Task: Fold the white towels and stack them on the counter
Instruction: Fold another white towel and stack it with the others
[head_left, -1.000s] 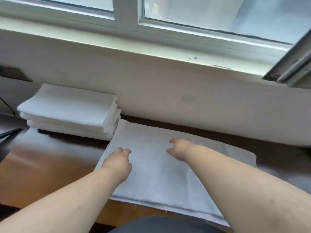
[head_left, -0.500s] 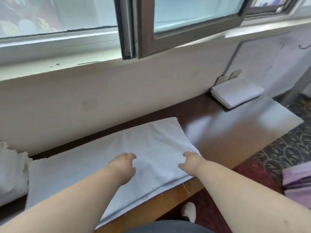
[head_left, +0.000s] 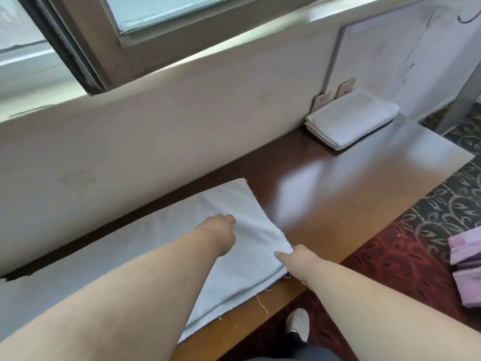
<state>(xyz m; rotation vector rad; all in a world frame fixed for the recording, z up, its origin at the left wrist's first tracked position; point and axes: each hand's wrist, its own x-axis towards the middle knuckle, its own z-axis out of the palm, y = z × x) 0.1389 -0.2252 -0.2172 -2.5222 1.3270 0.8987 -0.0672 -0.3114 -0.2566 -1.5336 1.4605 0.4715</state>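
I count one flat white towel (head_left: 161,246) near me, one folded towel stack (head_left: 351,118) far right, two hands, two wall outlets, one shoe (head_left: 298,323), and one pile of purple cloth (head_left: 467,267).

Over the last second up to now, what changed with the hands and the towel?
The right hand slid from mid-towel to the white towel's right near corner and now pinches it. The left hand followed rightward, resting on the cloth. The view swung right, showing a folded towel by the wall. The towel stayed flat on the counter.
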